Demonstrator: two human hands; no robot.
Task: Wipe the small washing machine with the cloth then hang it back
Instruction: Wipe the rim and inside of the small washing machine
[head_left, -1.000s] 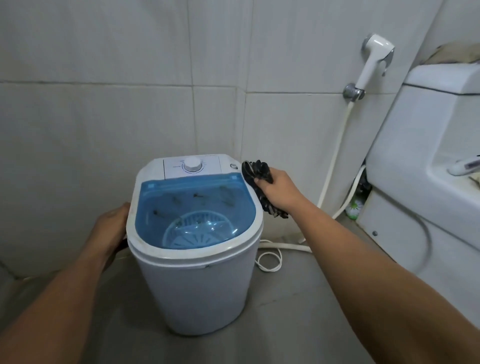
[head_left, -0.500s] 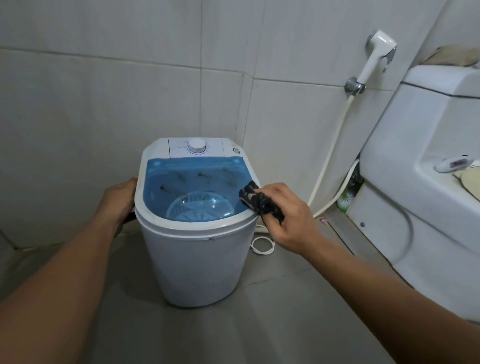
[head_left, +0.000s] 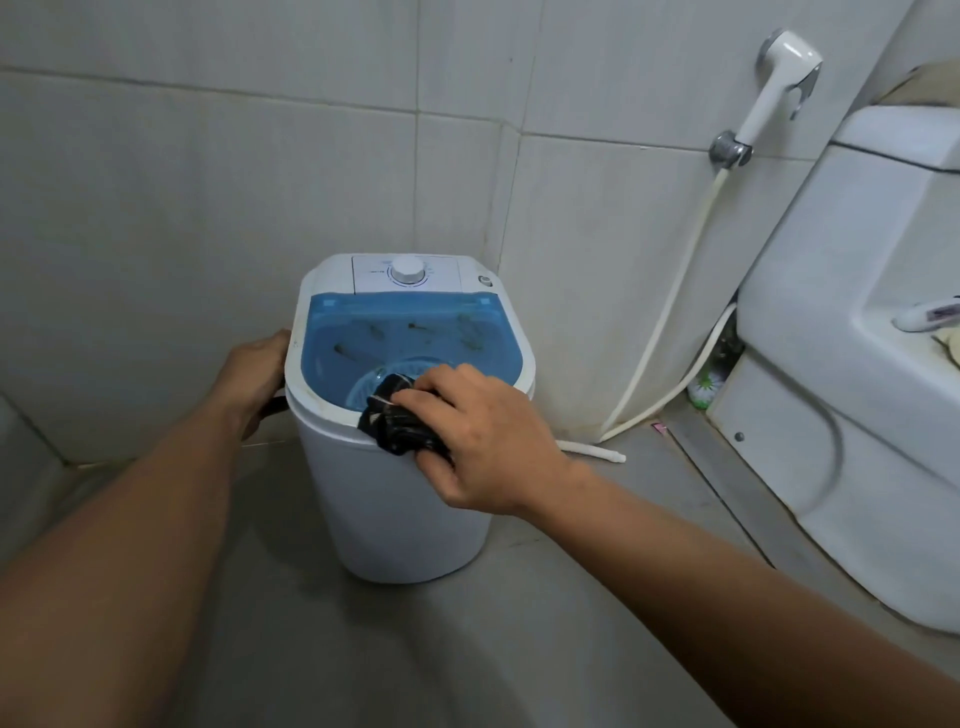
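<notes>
Cloth (head_left: 397, 422) lay bunched under the right hand (head_left: 480, 441) — fingers clenched on it — at the washing machine's (head_left: 395, 509) front rim, left hand (head_left: 254, 376) gripping its side handle, toilet (head_left: 852, 364) and sprayer hose (head_left: 670, 306) nearby.

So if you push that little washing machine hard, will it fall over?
Probably it could tip or slide: the washing machine looks tall, narrow and plastic, so likely light. The left hand grips its side, seemingly steadying it, while the right hand presses the cloth on the rim.
</notes>
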